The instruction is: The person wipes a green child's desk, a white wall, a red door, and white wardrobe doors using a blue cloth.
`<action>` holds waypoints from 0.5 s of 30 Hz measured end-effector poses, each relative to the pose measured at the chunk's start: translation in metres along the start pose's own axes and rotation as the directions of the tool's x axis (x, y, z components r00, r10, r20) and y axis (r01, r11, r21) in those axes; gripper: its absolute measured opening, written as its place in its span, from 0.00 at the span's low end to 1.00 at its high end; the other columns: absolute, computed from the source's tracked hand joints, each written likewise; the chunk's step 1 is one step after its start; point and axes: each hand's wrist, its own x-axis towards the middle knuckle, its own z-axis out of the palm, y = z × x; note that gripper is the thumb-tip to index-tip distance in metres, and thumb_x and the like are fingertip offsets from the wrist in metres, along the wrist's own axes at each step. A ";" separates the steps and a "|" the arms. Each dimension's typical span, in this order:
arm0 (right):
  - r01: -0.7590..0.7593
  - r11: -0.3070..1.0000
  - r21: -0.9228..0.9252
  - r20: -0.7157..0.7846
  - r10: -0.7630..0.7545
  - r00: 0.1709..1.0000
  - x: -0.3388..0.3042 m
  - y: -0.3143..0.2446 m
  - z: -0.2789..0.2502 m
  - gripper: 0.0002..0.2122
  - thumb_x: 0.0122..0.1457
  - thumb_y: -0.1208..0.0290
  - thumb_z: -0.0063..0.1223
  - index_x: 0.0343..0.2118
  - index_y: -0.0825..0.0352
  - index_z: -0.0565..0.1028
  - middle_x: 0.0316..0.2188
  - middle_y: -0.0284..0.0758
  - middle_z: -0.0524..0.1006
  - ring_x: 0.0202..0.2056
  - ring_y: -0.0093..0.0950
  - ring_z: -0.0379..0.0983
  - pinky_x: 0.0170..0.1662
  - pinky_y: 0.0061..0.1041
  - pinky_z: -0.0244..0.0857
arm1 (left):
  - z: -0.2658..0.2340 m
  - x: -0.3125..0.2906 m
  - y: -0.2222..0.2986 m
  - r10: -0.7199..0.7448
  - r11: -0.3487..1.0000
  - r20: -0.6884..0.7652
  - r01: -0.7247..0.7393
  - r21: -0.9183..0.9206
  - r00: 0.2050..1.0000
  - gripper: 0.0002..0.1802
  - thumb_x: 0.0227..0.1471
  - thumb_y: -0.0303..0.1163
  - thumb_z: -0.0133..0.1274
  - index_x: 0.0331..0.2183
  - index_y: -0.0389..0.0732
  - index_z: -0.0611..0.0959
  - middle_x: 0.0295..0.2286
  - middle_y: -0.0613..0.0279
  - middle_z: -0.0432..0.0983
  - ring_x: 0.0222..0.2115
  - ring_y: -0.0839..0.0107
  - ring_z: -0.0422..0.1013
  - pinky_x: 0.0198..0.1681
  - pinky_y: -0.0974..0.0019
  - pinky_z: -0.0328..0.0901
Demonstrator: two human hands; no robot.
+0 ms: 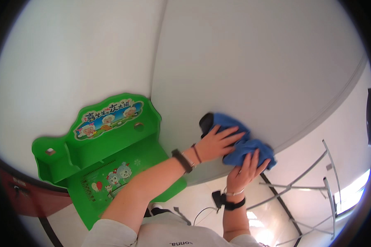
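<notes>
Where the left hand [219, 144] rests: on the far left half of the cloth [254, 147], palm down, fingers fanned and slightly bent, no pinch showing.
Right hand [244, 173]: on the near right half, fingers laid over a blue fold; the thumb is hidden, so whether it grips or only presses is not something I can tell.
Cloth: blue, bunched, black at its far left end [206, 123], lying on the table [251, 66] just beside the near edge, well apart from the left edge.
Long axis: slanting from the far left end to the near right, where the tip reaches the table's near edge.
Hands to cloth: both touch it; it runs rightward from the left hand and straight ahead from the right hand, which is nearer the edge.
Wrists: a dark band [182, 160] on the left, another [235, 204] on the right.
Desk [150, 154]: green, beside the table's left edge, partly behind the left forearm.
Frame [326, 183]: metal, beyond the table's near edge, to the right.
</notes>
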 end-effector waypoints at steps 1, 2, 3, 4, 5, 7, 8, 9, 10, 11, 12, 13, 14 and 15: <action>0.014 0.997 0.081 0.042 -0.018 0.999 -0.012 -0.003 0.006 0.17 0.50 0.81 0.40 0.45 0.72 0.69 0.51 0.46 0.65 0.56 0.59 0.48 0.57 0.50 0.42 | 0.008 -0.024 0.001 -0.011 1.000 0.063 0.013 -0.028 0.998 0.05 0.39 0.36 0.49 0.21 0.49 0.78 0.53 0.64 0.61 0.54 0.61 0.56 0.40 0.50 0.59; 0.024 0.987 0.156 0.092 -0.039 0.995 -0.027 -0.005 0.011 0.17 0.50 0.81 0.39 0.44 0.71 0.70 0.51 0.46 0.66 0.56 0.59 0.49 0.57 0.50 0.42 | 0.013 -0.044 0.004 -0.026 0.997 0.126 0.035 -0.064 0.992 0.05 0.38 0.35 0.50 0.21 0.48 0.78 0.52 0.64 0.61 0.54 0.61 0.56 0.40 0.53 0.60; 0.037 0.983 0.180 0.099 -0.056 0.994 -0.045 -0.008 0.017 0.17 0.50 0.81 0.39 0.44 0.71 0.70 0.51 0.46 0.66 0.56 0.59 0.49 0.57 0.50 0.42 | 0.013 -0.060 0.007 -0.049 0.998 0.131 0.055 -0.043 0.990 0.05 0.38 0.35 0.50 0.21 0.48 0.78 0.52 0.64 0.61 0.54 0.61 0.56 0.40 0.53 0.60; 0.013 0.965 0.261 0.182 -0.063 0.981 -0.062 -0.012 0.023 0.17 0.50 0.82 0.39 0.45 0.70 0.69 0.51 0.45 0.66 0.56 0.57 0.50 0.57 0.49 0.43 | 0.010 -0.075 0.011 -0.048 0.997 0.212 0.059 -0.045 0.976 0.05 0.38 0.35 0.50 0.22 0.47 0.78 0.52 0.63 0.61 0.54 0.60 0.56 0.42 0.55 0.60; -0.017 0.941 0.339 0.267 -0.079 0.960 -0.076 -0.017 0.033 0.18 0.49 0.83 0.39 0.45 0.70 0.69 0.52 0.44 0.65 0.56 0.56 0.51 0.57 0.49 0.44 | 0.006 -0.092 0.012 -0.052 0.996 0.293 0.069 -0.048 0.955 0.05 0.38 0.35 0.50 0.22 0.47 0.79 0.52 0.62 0.62 0.54 0.60 0.55 0.45 0.56 0.60; -0.023 0.920 0.391 0.371 -0.135 0.919 -0.098 -0.030 0.051 0.17 0.49 0.83 0.41 0.44 0.68 0.70 0.51 0.41 0.66 0.56 0.51 0.53 0.55 0.46 0.48 | -0.014 -0.128 0.010 -0.142 0.988 0.409 0.152 0.008 0.901 0.06 0.38 0.35 0.50 0.23 0.47 0.79 0.52 0.61 0.62 0.54 0.60 0.55 0.48 0.56 0.58; -0.035 0.913 0.407 0.448 -0.166 0.879 -0.111 -0.036 0.061 0.17 0.48 0.83 0.43 0.44 0.67 0.71 0.51 0.38 0.67 0.55 0.47 0.56 0.52 0.43 0.53 | -0.025 -0.151 0.013 -0.185 0.981 0.505 0.192 0.039 0.843 0.07 0.39 0.35 0.49 0.24 0.47 0.79 0.52 0.60 0.61 0.54 0.60 0.54 0.51 0.55 0.57; -0.038 0.875 0.482 0.487 -0.232 0.842 -0.127 -0.043 0.076 0.19 0.47 0.84 0.43 0.44 0.67 0.70 0.53 0.37 0.65 0.57 0.45 0.54 0.53 0.43 0.52 | -0.036 -0.179 0.019 -0.259 0.965 0.571 0.241 0.109 0.779 0.08 0.39 0.35 0.49 0.26 0.47 0.79 0.52 0.60 0.61 0.54 0.60 0.54 0.53 0.54 0.54; -0.020 0.874 0.485 0.580 -0.305 0.755 -0.145 -0.055 0.090 0.19 0.46 0.83 0.44 0.44 0.68 0.69 0.54 0.38 0.64 0.58 0.44 0.52 0.54 0.42 0.52 | -0.048 -0.213 0.025 -0.328 0.943 0.629 0.280 0.178 0.705 0.10 0.40 0.35 0.48 0.28 0.47 0.79 0.52 0.59 0.61 0.54 0.60 0.54 0.55 0.53 0.52; -0.005 0.835 0.550 0.600 -0.390 0.699 -0.169 -0.066 0.105 0.19 0.46 0.82 0.43 0.45 0.68 0.69 0.53 0.38 0.64 0.58 0.43 0.52 0.54 0.42 0.52 | -0.059 -0.244 0.036 -0.404 0.913 0.664 0.319 0.254 0.629 0.11 0.41 0.35 0.48 0.31 0.47 0.79 0.51 0.59 0.61 0.54 0.60 0.54 0.56 0.53 0.52; 0.003 0.792 0.610 0.609 -0.471 0.638 -0.194 -0.079 0.119 0.19 0.46 0.81 0.43 0.45 0.68 0.69 0.53 0.38 0.63 0.58 0.42 0.52 0.54 0.42 0.52 | -0.069 -0.275 0.050 -0.473 0.879 0.690 0.347 0.327 0.548 0.13 0.42 0.35 0.47 0.33 0.47 0.79 0.51 0.59 0.61 0.54 0.59 0.55 0.56 0.53 0.51; 0.026 0.770 0.638 0.636 -0.545 0.546 -0.218 -0.097 0.127 0.19 0.47 0.80 0.43 0.46 0.68 0.69 0.53 0.38 0.64 0.58 0.41 0.52 0.54 0.41 0.52 | -0.080 -0.309 0.069 -0.548 0.833 0.692 0.382 0.401 0.470 0.14 0.43 0.35 0.46 0.35 0.46 0.78 0.51 0.59 0.61 0.53 0.58 0.55 0.56 0.52 0.52; 0.049 0.746 0.664 0.653 -0.611 0.449 -0.240 -0.114 0.133 0.19 0.47 0.79 0.42 0.46 0.68 0.69 0.52 0.38 0.64 0.58 0.40 0.52 0.55 0.41 0.52 | -0.090 -0.337 0.088 -0.614 0.784 0.685 0.407 0.470 0.392 0.15 0.43 0.34 0.46 0.37 0.46 0.78 0.50 0.59 0.61 0.53 0.58 0.55 0.55 0.52 0.52; 0.044 0.731 0.681 0.648 -0.630 0.428 -0.265 -0.130 0.142 0.19 0.47 0.79 0.42 0.46 0.68 0.69 0.52 0.38 0.64 0.58 0.40 0.52 0.55 0.41 0.52 | -0.102 -0.360 0.107 -0.680 0.724 0.656 0.441 0.531 0.327 0.16 0.44 0.34 0.45 0.38 0.46 0.78 0.50 0.59 0.61 0.53 0.57 0.56 0.55 0.52 0.52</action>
